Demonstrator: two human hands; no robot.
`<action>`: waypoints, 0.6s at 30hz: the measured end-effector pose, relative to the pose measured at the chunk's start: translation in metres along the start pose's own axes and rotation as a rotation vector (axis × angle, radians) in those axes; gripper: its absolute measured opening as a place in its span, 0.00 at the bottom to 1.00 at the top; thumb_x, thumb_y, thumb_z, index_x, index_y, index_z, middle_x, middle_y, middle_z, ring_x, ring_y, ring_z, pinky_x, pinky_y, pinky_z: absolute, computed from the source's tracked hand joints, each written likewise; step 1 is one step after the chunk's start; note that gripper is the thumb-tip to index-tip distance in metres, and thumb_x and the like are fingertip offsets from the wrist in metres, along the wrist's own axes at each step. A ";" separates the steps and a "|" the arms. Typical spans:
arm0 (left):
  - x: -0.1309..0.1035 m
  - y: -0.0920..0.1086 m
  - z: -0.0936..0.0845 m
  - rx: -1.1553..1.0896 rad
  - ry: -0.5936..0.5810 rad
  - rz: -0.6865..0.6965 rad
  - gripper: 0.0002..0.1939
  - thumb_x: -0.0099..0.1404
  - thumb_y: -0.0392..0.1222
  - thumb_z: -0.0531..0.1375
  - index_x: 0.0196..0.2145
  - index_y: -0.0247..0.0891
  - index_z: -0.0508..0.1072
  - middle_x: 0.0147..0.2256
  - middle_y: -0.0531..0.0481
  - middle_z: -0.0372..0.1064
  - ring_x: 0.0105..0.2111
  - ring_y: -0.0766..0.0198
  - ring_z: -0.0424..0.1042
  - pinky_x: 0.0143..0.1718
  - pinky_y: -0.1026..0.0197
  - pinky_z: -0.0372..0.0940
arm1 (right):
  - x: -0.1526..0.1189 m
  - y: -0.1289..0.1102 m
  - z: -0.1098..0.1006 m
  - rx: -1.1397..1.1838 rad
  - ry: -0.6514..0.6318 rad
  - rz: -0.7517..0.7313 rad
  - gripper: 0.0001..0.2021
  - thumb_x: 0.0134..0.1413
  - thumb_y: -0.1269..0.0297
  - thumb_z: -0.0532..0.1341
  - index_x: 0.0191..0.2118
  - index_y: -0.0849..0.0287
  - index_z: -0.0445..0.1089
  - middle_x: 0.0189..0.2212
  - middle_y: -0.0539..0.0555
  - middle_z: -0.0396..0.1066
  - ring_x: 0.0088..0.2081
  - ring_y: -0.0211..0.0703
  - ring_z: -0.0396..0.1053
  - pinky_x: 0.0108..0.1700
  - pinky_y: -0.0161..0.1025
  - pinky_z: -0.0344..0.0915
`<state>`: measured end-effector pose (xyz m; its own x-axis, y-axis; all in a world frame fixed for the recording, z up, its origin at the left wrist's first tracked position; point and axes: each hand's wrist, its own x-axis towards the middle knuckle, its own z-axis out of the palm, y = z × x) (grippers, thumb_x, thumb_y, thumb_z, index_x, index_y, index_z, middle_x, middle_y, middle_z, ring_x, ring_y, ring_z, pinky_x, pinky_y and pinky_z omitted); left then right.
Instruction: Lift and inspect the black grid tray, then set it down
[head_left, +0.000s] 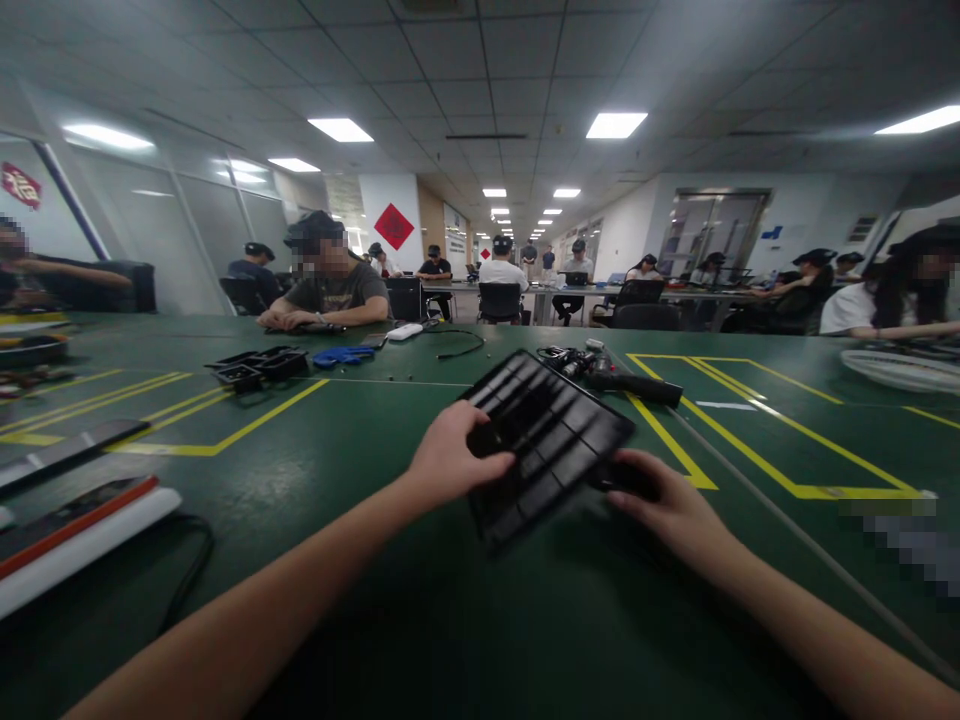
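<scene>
A black compartment box (551,430), flat with a grid of dividers across its face, is held tilted above the green table. My left hand (454,450) grips its left edge, the thumb lying on the gridded face and the fingers around the side. Close to the box's lower right corner is my right hand (652,495), its thumb and fingers curled together around something dark. I cannot make out whether that is part of the box or a separate piece. Motion blur softens the box's near edge.
Behind the box lie a black tube-shaped object (637,388) and a tangle of dark parts (574,360). Black trays (259,368) and a blue item (343,356) sit left. A white-and-orange object (90,545) lies near left. Across the table sits a person (330,285).
</scene>
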<state>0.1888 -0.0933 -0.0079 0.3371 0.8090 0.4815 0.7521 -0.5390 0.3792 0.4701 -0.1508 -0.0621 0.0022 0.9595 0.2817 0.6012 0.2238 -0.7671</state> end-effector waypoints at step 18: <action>0.000 -0.150 -0.078 0.661 0.067 -0.773 0.27 0.56 0.53 0.52 0.39 0.21 0.69 0.43 0.24 0.65 0.44 0.34 0.63 0.41 0.41 0.57 | 0.026 0.052 -0.043 -0.603 0.135 0.296 0.25 0.46 0.52 0.51 0.48 0.61 0.62 0.47 0.62 0.66 0.50 0.61 0.58 0.50 0.52 0.58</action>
<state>0.0313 -0.0303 -0.0028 -0.3912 0.8549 0.3408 0.9194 0.3798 0.1024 0.5357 -0.1220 -0.0698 0.3107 0.9273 0.2089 0.9000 -0.2163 -0.3785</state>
